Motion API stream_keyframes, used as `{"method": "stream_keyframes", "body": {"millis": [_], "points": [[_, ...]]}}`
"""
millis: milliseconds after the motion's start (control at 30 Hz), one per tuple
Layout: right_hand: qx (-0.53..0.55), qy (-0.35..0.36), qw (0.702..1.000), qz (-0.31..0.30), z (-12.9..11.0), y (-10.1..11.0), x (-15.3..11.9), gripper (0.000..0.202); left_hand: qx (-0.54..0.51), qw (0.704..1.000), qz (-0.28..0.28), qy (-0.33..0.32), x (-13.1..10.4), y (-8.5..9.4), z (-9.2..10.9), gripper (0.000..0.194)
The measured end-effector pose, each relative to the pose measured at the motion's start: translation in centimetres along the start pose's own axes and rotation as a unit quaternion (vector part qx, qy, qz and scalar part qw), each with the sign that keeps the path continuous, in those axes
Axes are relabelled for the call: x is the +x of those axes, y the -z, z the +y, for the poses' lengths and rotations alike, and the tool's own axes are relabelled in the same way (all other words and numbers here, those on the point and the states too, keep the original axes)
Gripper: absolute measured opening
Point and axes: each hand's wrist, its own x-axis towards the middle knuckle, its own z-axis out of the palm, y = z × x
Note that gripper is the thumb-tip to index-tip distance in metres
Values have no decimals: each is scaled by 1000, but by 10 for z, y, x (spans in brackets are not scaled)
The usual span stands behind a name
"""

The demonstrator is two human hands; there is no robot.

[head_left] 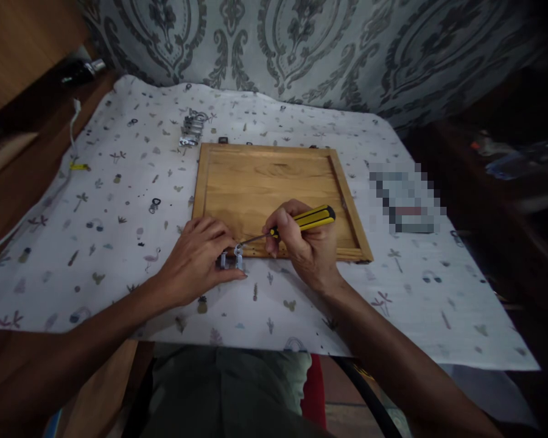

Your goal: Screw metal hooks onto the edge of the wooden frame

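Observation:
A framed wooden panel [265, 182] lies flat on the patterned cloth. At its near edge, left of the middle, sits a metal hinge [239, 260]. My left hand [201, 258] has its thumb and fingers closed round the hinge and the panel's edge. My right hand [308, 243] grips a yellow and black screwdriver [317, 218], which slants down to the left. The screwdriver's tip meets the hinge; any screw under it is too small to make out.
Several metal hinges [193, 128] lie behind the panel's left corner. A pixelated object [408, 201] rests to the right. A white cable [70, 137] runs along the left side of the cloth-covered table [119, 243]. Patterned fabric [292, 48] hangs behind.

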Motion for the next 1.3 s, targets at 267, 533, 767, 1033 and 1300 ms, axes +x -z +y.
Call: {"method": "stream_keyframes", "body": {"millis": [267,533,767,1033,1300], "points": [[-17,6,998,-55,-2,1,5,50,1,1000,-3,3,0,-1,-1,41],[-48,-4,995,-91,-13,1,5,41,2,1000,-12,12,1,1,1,38],[-17,-49,992,-118,-17,2,8,44,-11,1000,-17,9,1,2,0,36],[9,-104,985,-138,-24,4,13,41,-12,1000,-18,19,1,3,2,35],[7,-62,994,-90,-15,-3,5,41,2,1000,-9,11,1,0,0,36]]}}
